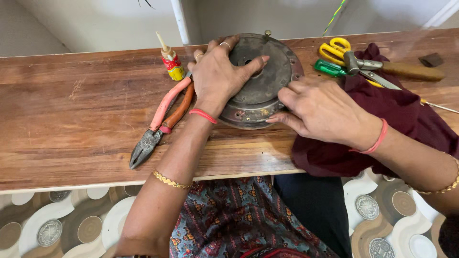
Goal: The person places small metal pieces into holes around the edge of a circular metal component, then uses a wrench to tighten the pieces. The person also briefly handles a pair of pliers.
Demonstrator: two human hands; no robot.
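Observation:
A round, dirty grey metal housing (267, 81) lies on the wooden bench (71, 119). My left hand (217, 76) rests flat on its top left, thumb pointing toward the centre hole, fingers curled over the far rim. My right hand (320, 107) grips the housing's right and near edge, fingers pressed against the rim. Both wrists wear red bands.
Pliers (160, 124) with pink and orange handles lie left of the housing, beside a small yellow bottle (172, 64). A maroon cloth (401, 119) lies at the right, with yellow scissors (337, 50), a hammer (397, 69) and a green-handled screwdriver (330, 68) behind it.

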